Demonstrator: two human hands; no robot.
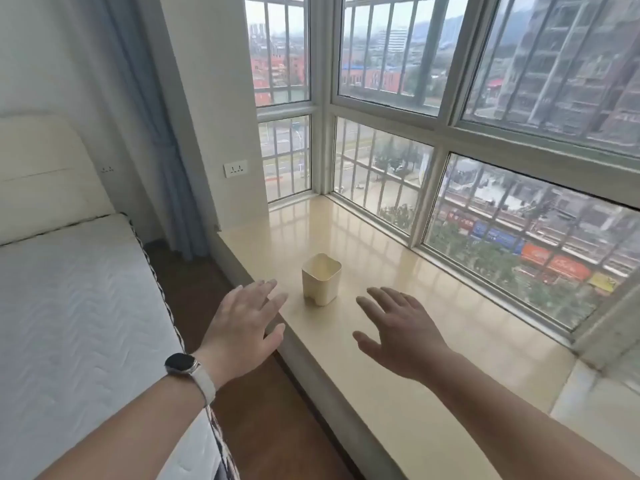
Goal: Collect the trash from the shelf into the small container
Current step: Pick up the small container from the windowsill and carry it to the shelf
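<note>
We see the small container [321, 278] standing upright on the shelf [433, 306], just ahead of both hands and between them. Our left hand [242, 327] and right hand [398, 334] are both flat with fingers spread, holding nothing. The right hand is over the shelf; the left is by its edge. We see no trash here.

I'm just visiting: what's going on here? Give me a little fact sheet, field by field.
place: cream window ledge beside a bed
container: small cream container, upright on the ledge, looks empty
trash: none visible on the ledge
left hand: open, empty, left of the container, not touching it; watch on wrist
right hand: open, empty, right of the container, not touching it
</note>
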